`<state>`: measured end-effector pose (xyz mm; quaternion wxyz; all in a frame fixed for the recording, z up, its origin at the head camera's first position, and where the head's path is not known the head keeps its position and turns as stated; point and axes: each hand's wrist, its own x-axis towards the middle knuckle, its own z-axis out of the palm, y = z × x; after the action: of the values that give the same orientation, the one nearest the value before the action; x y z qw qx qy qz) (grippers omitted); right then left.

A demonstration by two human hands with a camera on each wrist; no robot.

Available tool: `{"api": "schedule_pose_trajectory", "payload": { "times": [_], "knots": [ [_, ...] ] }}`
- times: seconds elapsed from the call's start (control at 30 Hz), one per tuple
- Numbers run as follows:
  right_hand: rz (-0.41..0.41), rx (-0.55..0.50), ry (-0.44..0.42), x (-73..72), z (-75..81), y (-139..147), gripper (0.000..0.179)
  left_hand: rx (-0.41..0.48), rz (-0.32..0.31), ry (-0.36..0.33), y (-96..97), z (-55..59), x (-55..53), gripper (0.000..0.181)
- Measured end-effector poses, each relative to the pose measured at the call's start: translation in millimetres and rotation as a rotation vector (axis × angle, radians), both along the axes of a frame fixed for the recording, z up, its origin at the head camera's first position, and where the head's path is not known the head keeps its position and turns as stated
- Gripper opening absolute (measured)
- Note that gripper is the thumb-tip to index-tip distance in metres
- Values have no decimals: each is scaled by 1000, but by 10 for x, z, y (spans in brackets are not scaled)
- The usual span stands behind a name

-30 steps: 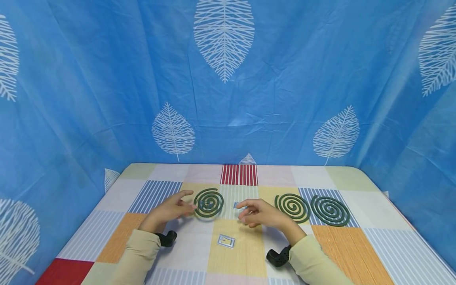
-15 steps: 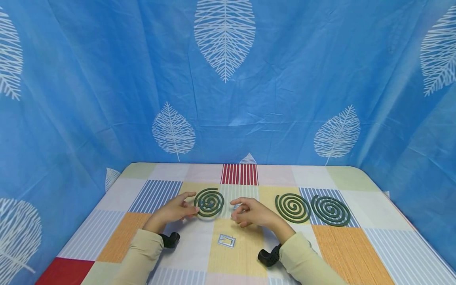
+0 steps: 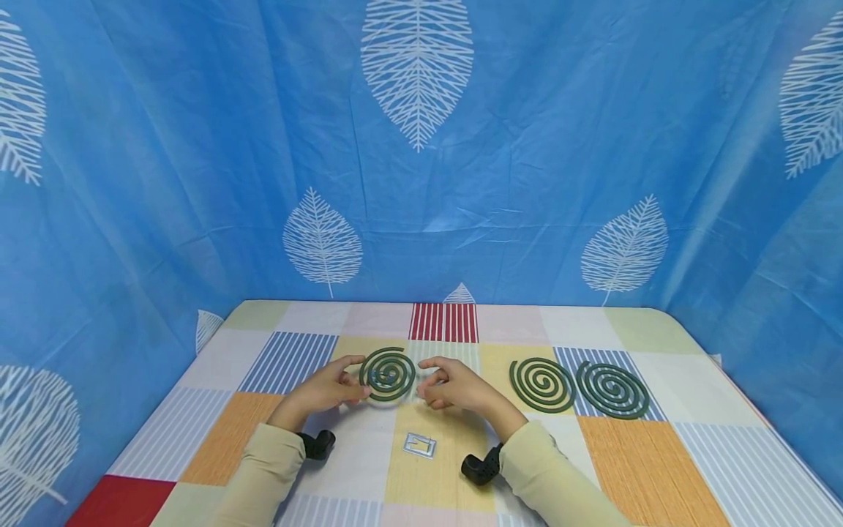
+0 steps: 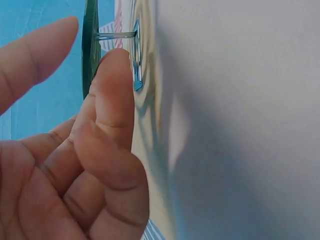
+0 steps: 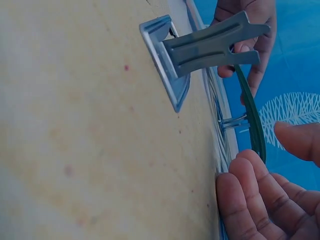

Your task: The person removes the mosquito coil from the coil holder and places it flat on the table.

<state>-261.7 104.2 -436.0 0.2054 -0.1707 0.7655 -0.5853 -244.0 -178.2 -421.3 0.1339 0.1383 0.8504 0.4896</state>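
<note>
A dark green mosquito coil [image 3: 387,375] sits raised above the table on a small metal coil stand [image 4: 137,55]. My left hand [image 3: 320,389] is at its left edge, thumb and forefinger spread. In the left wrist view, the fingertips lie beside and below the coil's rim, with the thumb apart from it; contact is unclear. Just off the coil's right edge is my right hand [image 3: 459,388], fingers relaxed and holding nothing. Another metal stand [image 3: 419,445] rests on the cloth nearer me, and its upright prong plate [image 5: 215,47] shows large in the right wrist view.
Two more green coils, an inner coil [image 3: 542,385] and an outer coil [image 3: 612,390], lie side by side to the right. A patchwork cloth [image 3: 500,322] covers the table, and a blue leaf-print curtain [image 3: 514,146] surrounds it at back and sides.
My right hand has moved left to the raised coil's right side, covering a metal stand seen earlier behind it. The left hand has shifted slightly right. The coils have stayed put.
</note>
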Motion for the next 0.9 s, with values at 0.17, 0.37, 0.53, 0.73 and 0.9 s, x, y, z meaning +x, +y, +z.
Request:
{"api": "schedule_pose_trajectory", "payload": {
  "times": [0.17,0.37,0.53,0.73,0.9],
  "knots": [
    [-27,8,2,-8,27,-97,63,29,-23,4,-18,-18,-10,76],
    [-42,11,-10,-24,27,-163,65,43,-28,9,-29,-20,-14,75],
    [-51,16,-11,-30,30,-175,64,28,-9,0,-9,-2,-18,76],
    [-67,33,3,-26,34,-170,63,23,4,-4,4,33,-16,78],
    [-71,38,10,-27,24,-171,62,24,4,-10,6,46,-12,78]
  ]
}}
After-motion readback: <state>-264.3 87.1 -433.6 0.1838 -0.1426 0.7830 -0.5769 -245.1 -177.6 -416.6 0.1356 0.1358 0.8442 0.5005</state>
